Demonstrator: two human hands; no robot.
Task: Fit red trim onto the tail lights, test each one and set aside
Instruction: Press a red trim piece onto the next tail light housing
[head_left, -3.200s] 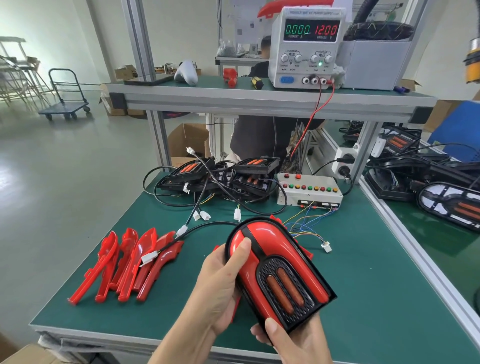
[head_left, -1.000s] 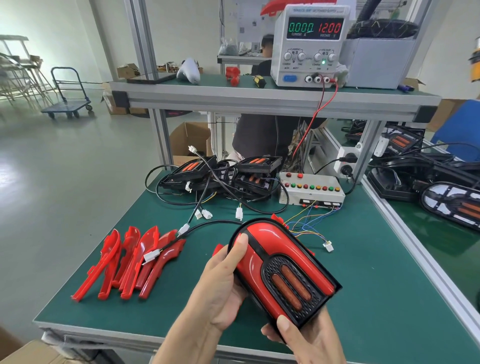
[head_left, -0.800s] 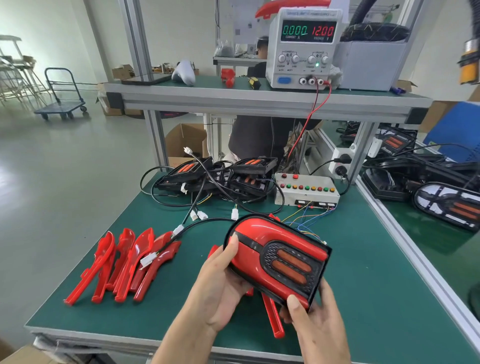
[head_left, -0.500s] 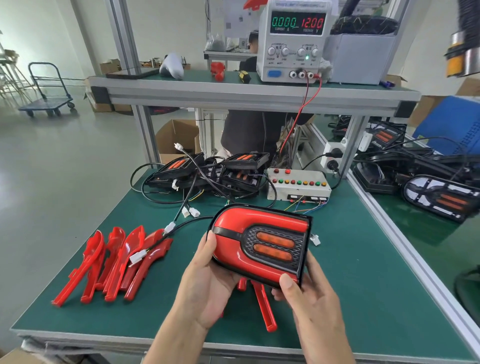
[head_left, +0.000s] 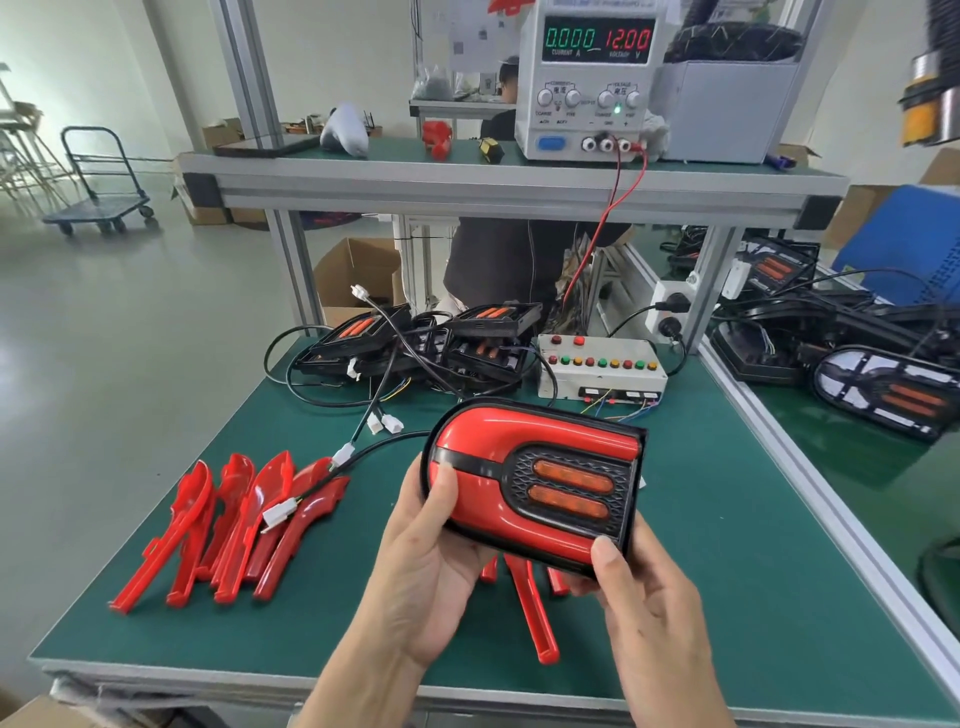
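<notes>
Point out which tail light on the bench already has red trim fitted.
The tail light held in both hands, left hand and right hand, wears glossy red trim. The tail lights piled at the back of the mat are bare black.

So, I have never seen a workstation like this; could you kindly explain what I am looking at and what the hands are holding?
The picture comes from a camera worn on a person's head, looking down at their bare hands. The left hand and right hand together hold a tail light with red trim fitted, above a green bench. On the bench lie spare red trim pieces, a pile of black tail lights with cables and a white box with coloured buttons. On the shelf, a power supply reads 12.00 volts and 0.000 amps.
</notes>
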